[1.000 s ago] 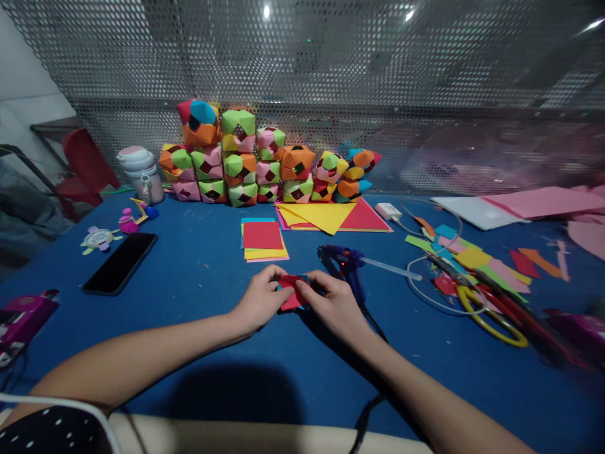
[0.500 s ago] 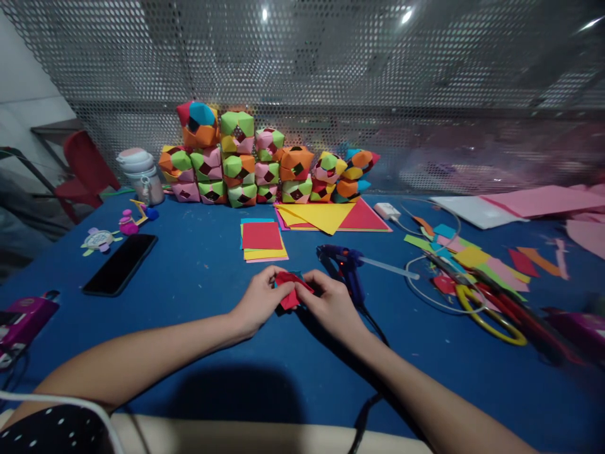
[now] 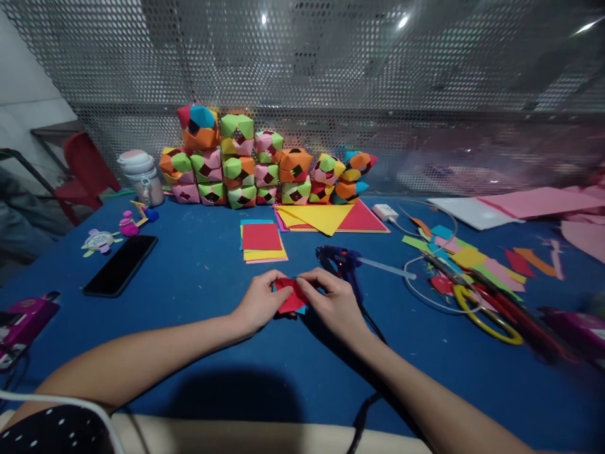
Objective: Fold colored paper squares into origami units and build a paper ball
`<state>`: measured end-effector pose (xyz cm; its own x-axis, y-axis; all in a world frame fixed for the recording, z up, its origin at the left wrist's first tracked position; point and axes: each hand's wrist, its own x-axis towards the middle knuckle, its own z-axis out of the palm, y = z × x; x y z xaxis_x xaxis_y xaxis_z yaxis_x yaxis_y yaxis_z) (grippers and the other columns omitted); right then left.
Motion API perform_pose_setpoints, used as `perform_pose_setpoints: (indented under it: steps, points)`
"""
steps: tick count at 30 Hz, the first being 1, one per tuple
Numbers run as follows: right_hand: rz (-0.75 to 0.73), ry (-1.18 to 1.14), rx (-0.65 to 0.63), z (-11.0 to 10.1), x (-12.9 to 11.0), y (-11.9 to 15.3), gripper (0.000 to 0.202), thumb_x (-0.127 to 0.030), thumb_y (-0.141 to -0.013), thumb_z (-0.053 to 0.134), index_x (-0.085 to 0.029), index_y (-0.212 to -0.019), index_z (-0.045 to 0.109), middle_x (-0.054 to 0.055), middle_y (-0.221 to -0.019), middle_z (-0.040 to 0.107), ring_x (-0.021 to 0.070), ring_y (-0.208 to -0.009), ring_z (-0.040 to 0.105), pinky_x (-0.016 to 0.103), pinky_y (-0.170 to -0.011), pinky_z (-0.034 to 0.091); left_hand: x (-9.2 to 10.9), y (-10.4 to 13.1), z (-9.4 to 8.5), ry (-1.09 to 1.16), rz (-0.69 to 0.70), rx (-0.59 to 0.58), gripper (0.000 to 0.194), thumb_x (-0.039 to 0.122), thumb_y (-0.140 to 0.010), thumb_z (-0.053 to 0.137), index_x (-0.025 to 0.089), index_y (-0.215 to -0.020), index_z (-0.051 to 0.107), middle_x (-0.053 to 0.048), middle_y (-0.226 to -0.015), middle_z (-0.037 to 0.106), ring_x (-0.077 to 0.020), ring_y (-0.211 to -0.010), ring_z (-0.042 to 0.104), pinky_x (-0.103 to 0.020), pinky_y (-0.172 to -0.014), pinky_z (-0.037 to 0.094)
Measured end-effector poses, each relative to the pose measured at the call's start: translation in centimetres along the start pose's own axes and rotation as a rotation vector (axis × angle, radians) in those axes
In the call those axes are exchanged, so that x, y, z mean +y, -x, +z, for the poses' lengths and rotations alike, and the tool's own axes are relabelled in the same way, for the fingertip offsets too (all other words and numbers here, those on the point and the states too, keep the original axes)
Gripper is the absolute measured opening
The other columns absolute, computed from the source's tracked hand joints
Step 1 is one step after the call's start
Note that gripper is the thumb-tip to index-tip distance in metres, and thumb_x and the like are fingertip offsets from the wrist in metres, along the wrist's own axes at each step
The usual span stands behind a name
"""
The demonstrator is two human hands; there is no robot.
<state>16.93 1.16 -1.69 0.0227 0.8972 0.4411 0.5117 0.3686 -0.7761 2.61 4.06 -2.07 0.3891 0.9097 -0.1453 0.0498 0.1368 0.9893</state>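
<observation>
A small red and blue folded paper piece (image 3: 290, 296) is held between both hands above the blue table. My left hand (image 3: 261, 302) pinches its left side, thumb on top. On the right side, the fingers and thumb of my right hand (image 3: 333, 302) close on its upper edge. Blue shows at the piece's lower right corner and left edge. Just beyond my hands lies a stack of coloured paper squares (image 3: 261, 237), red on top. A dark blue glue gun (image 3: 347, 265) with a clear stick rests beside my right hand.
Folded paper balls (image 3: 239, 170) stand stacked at the back. Yellow and red sheets (image 3: 363, 217) lie before them. Paper scraps (image 3: 472, 255) and yellow-handled scissors (image 3: 486, 318) are on the right, a phone (image 3: 120, 265) and a toy turtle (image 3: 99, 241) on the left.
The paper piece now looks flatter, with more of its red face and a blue corner showing. My fingers have shifted slightly on it.
</observation>
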Motion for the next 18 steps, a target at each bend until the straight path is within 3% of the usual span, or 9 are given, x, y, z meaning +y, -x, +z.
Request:
perform_pose_setpoints:
  steps: [6, 9, 12, 14, 17, 18]
  points:
    - [-0.05, 0.018, -0.01, 0.2, 0.0, 0.1, 0.018, -0.022, -0.084, 0.051, -0.019, -0.071, 0.062, 0.003, -0.069, 0.063, 0.0153, -0.065, 0.058, 0.027, -0.062, 0.045, -0.6, -0.2, -0.3, -0.224, 0.126, -0.03, 0.011, 0.022, -0.072, 0.057, 0.015, -0.066, 0.05, 0.006, -0.057, 0.049, -0.0067, -0.049, 0.045, -0.018, -0.047, 0.033]
    - [-0.149, 0.065, 0.031, -0.5, -0.7, 0.1, 0.014, -0.022, -0.085, 0.05, -0.019, -0.081, 0.063, 0.006, -0.079, 0.066, 0.0168, -0.073, 0.061, 0.028, -0.068, 0.046, -0.3, -0.4, -0.5, -0.184, 0.127, -0.013, 0.012, 0.022, -0.072, 0.057, 0.015, -0.067, 0.049, 0.006, -0.057, 0.049, -0.0062, -0.049, 0.044, -0.018, -0.046, 0.032]
    - [-0.248, 0.152, 0.043, -2.9, -2.0, 0.2, 0.016, -0.024, -0.087, 0.048, -0.018, -0.087, 0.062, 0.007, -0.082, 0.065, 0.0169, -0.076, 0.06, 0.028, -0.07, 0.045, 0.2, -0.9, -0.9, -0.055, 0.098, 0.065, 0.009, 0.02, -0.072, 0.058, 0.016, -0.072, 0.051, 0.005, -0.059, 0.054, -0.0081, -0.05, 0.052, -0.019, -0.048, 0.038]
    - [-0.231, 0.219, -0.138, -5.3, -2.4, 0.3, 0.024, -0.029, -0.089, 0.045, -0.019, -0.073, 0.06, 0.004, -0.067, 0.061, 0.0143, -0.061, 0.056, 0.026, -0.059, 0.042, 0.4, -1.4, -1.1, 0.045, 0.046, 0.108, 0.008, 0.018, -0.073, 0.057, 0.016, -0.079, 0.052, 0.003, -0.06, 0.058, -0.0113, -0.049, 0.058, -0.021, -0.047, 0.042]
    - [-0.017, 0.41, -0.532, -8.8, -1.5, 0.3, 0.035, -0.043, -0.088, 0.044, -0.021, -0.064, 0.059, 0.001, -0.058, 0.058, 0.0124, -0.051, 0.051, 0.024, -0.049, 0.037, 0.7, -2.0, -1.4, 0.137, -0.01, 0.153, 0.009, 0.013, -0.074, 0.054, 0.015, -0.083, 0.051, 0.001, -0.06, 0.061, -0.0139, -0.047, 0.061, -0.023, -0.046, 0.044]
    - [0.088, 0.499, -0.594, -9.7, -0.9, 0.2, 0.039, -0.046, -0.088, 0.042, -0.021, -0.064, 0.06, 0.001, -0.058, 0.059, 0.0129, -0.051, 0.052, 0.024, -0.049, 0.037, 0.7, -2.1, -1.5, 0.155, -0.015, 0.167, 0.009, 0.012, -0.074, 0.054, 0.014, -0.083, 0.051, 0.0, -0.06, 0.062, -0.014, -0.047, 0.062, -0.023, -0.046, 0.045]
